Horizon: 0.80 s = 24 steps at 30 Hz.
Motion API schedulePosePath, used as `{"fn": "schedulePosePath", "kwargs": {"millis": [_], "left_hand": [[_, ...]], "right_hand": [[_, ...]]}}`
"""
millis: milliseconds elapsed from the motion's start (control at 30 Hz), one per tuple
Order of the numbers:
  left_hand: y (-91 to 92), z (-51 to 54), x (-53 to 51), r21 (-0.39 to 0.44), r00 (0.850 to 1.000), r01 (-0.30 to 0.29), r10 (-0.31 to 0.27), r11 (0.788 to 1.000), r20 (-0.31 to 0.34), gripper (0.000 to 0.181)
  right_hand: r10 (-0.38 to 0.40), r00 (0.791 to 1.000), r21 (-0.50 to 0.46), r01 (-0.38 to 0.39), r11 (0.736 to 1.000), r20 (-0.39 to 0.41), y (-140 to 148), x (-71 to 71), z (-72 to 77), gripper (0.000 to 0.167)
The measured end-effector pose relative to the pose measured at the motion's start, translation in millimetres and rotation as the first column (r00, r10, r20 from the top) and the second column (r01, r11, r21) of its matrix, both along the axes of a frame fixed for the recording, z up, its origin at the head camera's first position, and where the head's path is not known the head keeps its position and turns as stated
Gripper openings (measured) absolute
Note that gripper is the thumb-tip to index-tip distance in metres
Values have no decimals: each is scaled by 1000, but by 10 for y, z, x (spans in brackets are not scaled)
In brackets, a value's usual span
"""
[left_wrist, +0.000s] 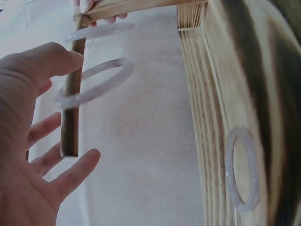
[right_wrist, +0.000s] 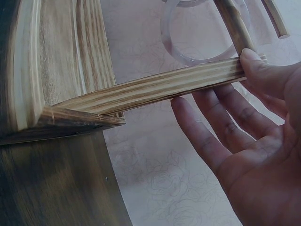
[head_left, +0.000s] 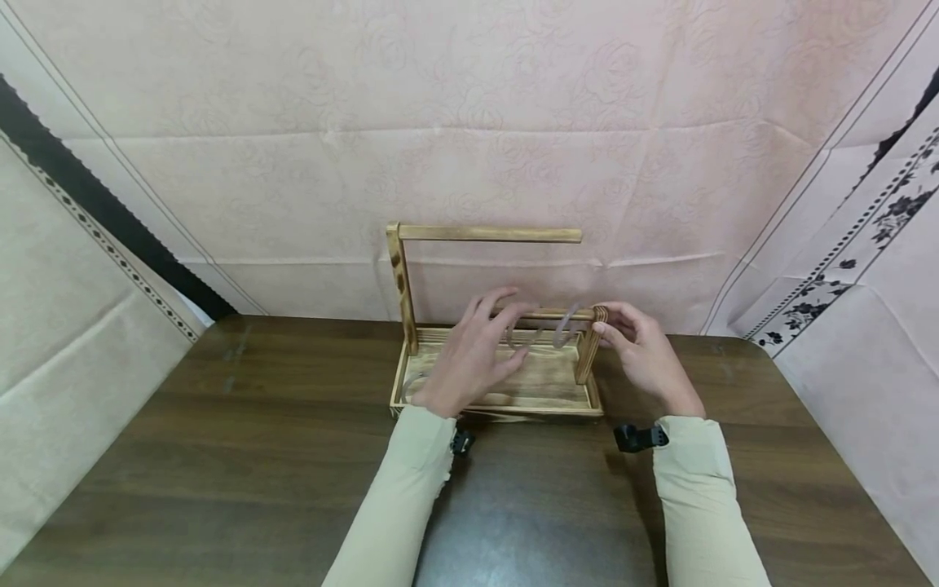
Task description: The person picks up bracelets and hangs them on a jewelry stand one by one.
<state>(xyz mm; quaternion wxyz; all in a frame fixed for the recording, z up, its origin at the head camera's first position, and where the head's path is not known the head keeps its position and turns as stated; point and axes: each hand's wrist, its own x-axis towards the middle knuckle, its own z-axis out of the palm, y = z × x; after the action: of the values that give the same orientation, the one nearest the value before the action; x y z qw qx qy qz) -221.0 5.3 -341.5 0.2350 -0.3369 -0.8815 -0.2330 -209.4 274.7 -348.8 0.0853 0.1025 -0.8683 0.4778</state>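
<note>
A wooden stand has a shallow tray (head_left: 528, 409), a tall post with a long upper bar (head_left: 491, 234), and a short post (right_wrist: 174, 87) with a lower bar (left_wrist: 70, 127). Two pale translucent rings hang round the lower bar, one (left_wrist: 101, 32) near the post, the other (left_wrist: 96, 94) farther out and tilted. Another ring (left_wrist: 241, 169) lies in the tray's left part. My left hand (head_left: 477, 350) is at the lower bar's free end, fingers spread, thumb over the bar; contact is unclear. My right hand (head_left: 645, 350) pinches the short post's top where the bar joins.
The stand rests on a dark brown wooden table (head_left: 293, 456), close to its back edge. Behind it hangs a pale patterned cloth (head_left: 469, 163), with further cloth panels at both sides. The long upper bar rises above and behind my left hand.
</note>
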Motion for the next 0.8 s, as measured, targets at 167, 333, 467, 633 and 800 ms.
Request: {"fn": "schedulePosePath", "kwargs": {"millis": [167, 333, 467, 633, 800], "left_hand": [[-98, 43, -15, 31, 999, -49, 49, 998, -4, 52], [-203, 72, -42, 92, 996, -78, 81, 993, -27, 39], [-281, 87, -75, 166, 991, -97, 110, 981, -73, 32], [-349, 99, -96, 286, 984, -98, 137, 953, -118, 30], [-390, 66, -135, 365, 974, -92, 160, 926, -159, 31]], "right_hand": [[8, 1000, -5, -8, 1000, 4, -9, 5, 6, 34], [7, 1000, 2, -7, 1000, 12, -7, 22, 33, 36], [4, 1000, 8, -4, 1000, -3, -4, 16, 37, 34], [4, 1000, 3, -4, 1000, -9, -3, 10, 27, 34], [4, 1000, 0, -4, 1000, 0, -4, 26, 33, 34]]}}
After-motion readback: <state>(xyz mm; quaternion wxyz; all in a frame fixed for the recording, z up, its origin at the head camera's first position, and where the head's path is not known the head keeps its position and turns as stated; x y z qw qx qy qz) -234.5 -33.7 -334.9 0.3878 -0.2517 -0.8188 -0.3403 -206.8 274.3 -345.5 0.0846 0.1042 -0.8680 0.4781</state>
